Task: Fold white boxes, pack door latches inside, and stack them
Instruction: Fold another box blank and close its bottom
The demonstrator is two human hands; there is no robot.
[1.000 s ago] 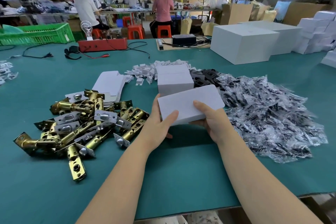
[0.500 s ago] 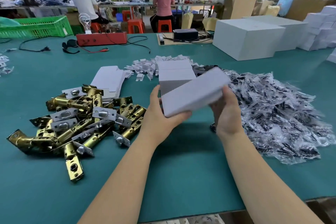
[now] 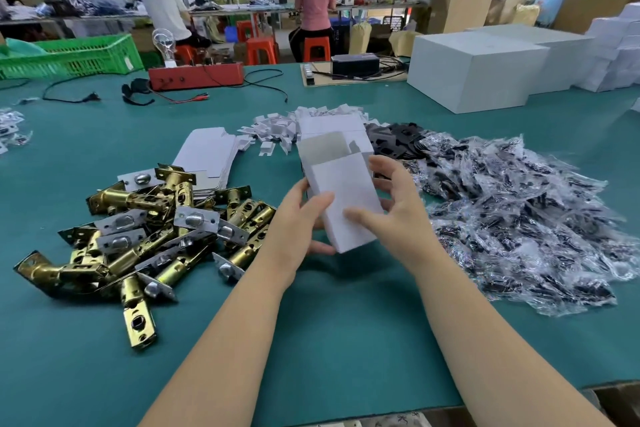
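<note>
Since the earlier frame we have swung the white box (image 3: 341, 198) upright above the table's (image 3: 329, 340) near edge, open-ended, left hand (image 3: 298, 222) and right hand (image 3: 391, 208) gripping its light, crushable cardboard walls.

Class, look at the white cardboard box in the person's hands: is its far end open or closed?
Open: the white cardboard box shows its grey inside at the far end, flaps unfolded.

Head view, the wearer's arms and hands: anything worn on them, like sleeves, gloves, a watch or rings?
Nothing worn that shows. The left hand and right hand are bare, with no gloves, and no rings or watch are visible. Both forearms are uncovered from wrist to the bottom edge of the picture; no sleeve or cuff enters the frame, and no markings or bands show.
</note>
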